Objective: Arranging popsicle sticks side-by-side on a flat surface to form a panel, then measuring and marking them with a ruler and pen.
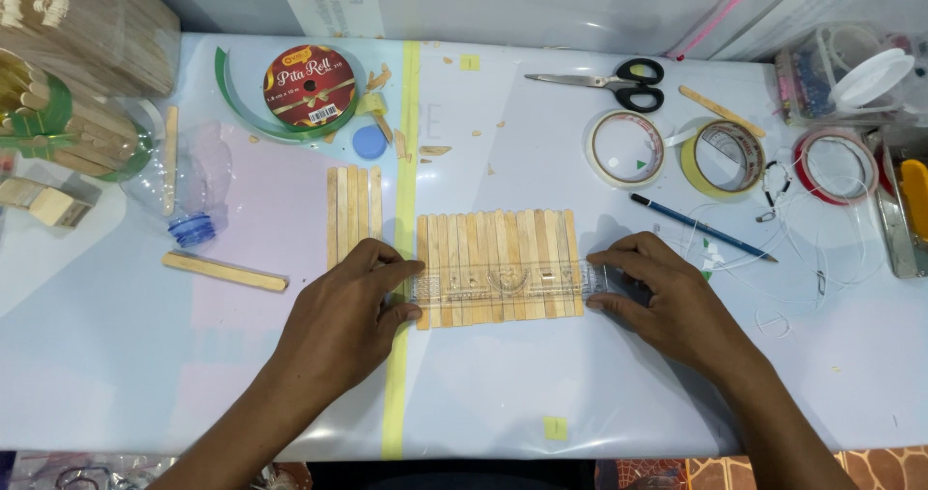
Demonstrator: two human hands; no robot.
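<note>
The left hand (343, 311) lies palm down on the pale blue desk (145, 355), its fingers bent and its fingertips pinching the left end of a clear plastic ruler (503, 284). The right hand (662, 297) mirrors it at the other end, fingers curled and thumb beneath, pinching the ruler's right end. The ruler lies flat across a row of flat light wooden craft sticks (498, 258) set side by side, edges touching, in the middle of the desk; it crosses their lower half from one side to the other. A strip of yellow tape (404, 161) runs down the desk along the row's left edge and passes under the left hand.

Just left of that strip, a smaller group of four wooden sticks (353, 210) lies upright above the left hand. A single loose wooden stick (224, 272) lies slanted further left, beside a crushed clear plastic bottle with a blue cap (193, 195). A red ribbon roll (309, 86) sits at the back. To the right are black-handled scissors (619, 82), a white tape roll (626, 148), a yellow tape roll (723, 157), a red tape roll (835, 164) and a blue pencil (701, 227).
</note>
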